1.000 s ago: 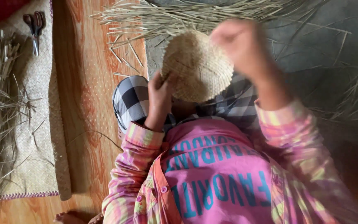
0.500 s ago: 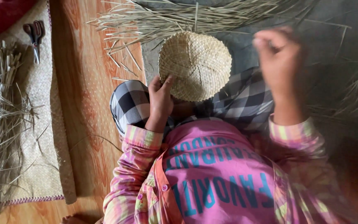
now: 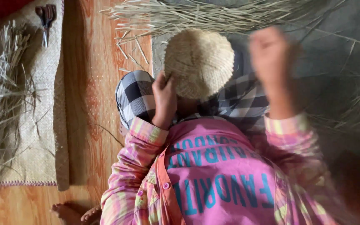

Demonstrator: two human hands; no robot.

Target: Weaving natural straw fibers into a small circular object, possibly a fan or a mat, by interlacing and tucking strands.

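Woven dome (image 3: 199,62) | left hand (image 3: 164,100) grips rim | right hand (image 3: 271,58) beside, raised

A woven dome (image 3: 199,62) rests on the lap, scissors (image 3: 46,21) far left on a mat (image 3: 42,125).

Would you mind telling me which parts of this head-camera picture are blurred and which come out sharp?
In the head view the right hand is smeared by motion blur, its fingers indistinct; the woven piece is soft; the left hand gripping its edge is clearer; the scissors and the mat read fairly sharp; the right side lies in dim shadow.
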